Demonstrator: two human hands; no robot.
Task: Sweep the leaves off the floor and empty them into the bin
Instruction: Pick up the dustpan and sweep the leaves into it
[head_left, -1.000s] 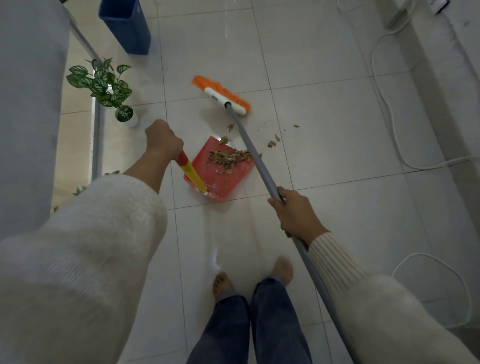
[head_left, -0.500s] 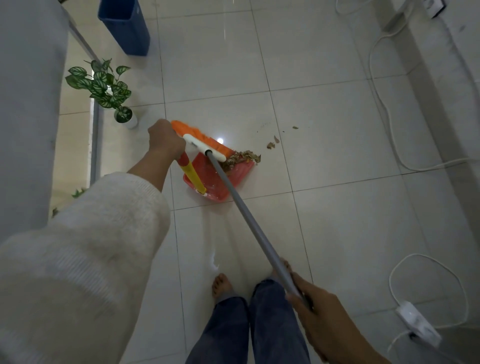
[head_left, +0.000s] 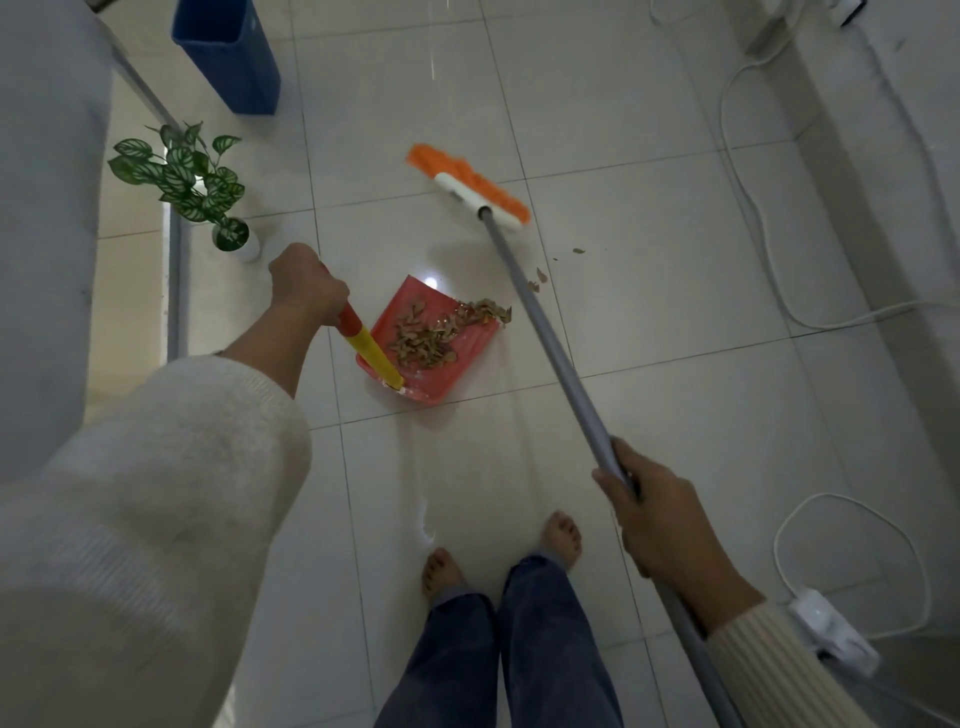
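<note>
On dustpan (head_left: 470, 347) gripped by left hand (head_left: 306, 286): leaves (head_left: 426, 338); right hand (head_left: 660, 519) grips broom (head_left: 550, 332).

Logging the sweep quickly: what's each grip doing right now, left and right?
Left grip: closed, holding the dustpan handle.
Right grip: closed, holding the broom pole.

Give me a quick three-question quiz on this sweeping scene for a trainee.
1. True or false: all the leaves lie in the dustpan.
2. Which hand grips the broom? A left, B right.
3. Fill in: the bin is ____ in colour.
Key: 1 false, stray leaves lie on the floor right of it. 2 B, the right hand; the left hand holds the dustpan handle. 3 blue.
</note>
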